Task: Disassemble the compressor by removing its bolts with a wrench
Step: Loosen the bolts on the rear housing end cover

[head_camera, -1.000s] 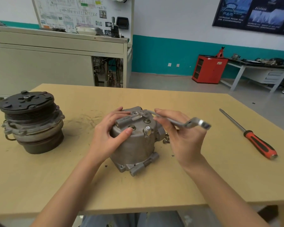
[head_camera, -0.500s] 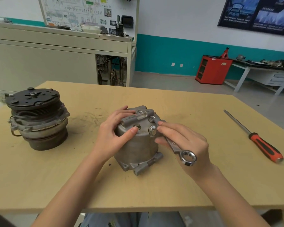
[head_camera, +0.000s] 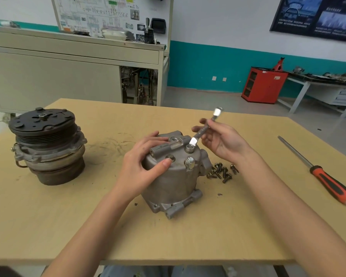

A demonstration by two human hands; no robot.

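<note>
A grey metal compressor housing [head_camera: 169,182] stands upright at the table's middle. My left hand [head_camera: 142,166] grips its top left side, thumb pressed by a bolt. My right hand [head_camera: 222,140] pinches a silver wrench [head_camera: 205,127] by its shaft. The wrench slants up and away, its lower end sitting over a bolt [head_camera: 189,148] on the housing's top. Another bolt [head_camera: 189,162] stands raised at the front of the top. Several removed bolts [head_camera: 221,171] lie on the table right of the housing.
The compressor's clutch and pulley half [head_camera: 46,144] stands at the table's left. An orange-handled screwdriver [head_camera: 324,176] lies at the right. The wooden table [head_camera: 228,226] ends close to me. Behind are a cabinet, a red box and a workbench.
My right hand swung the wrench round from the housing's front right to point up and away, with its lower end on a top bolt. The loose bolts came into view.
</note>
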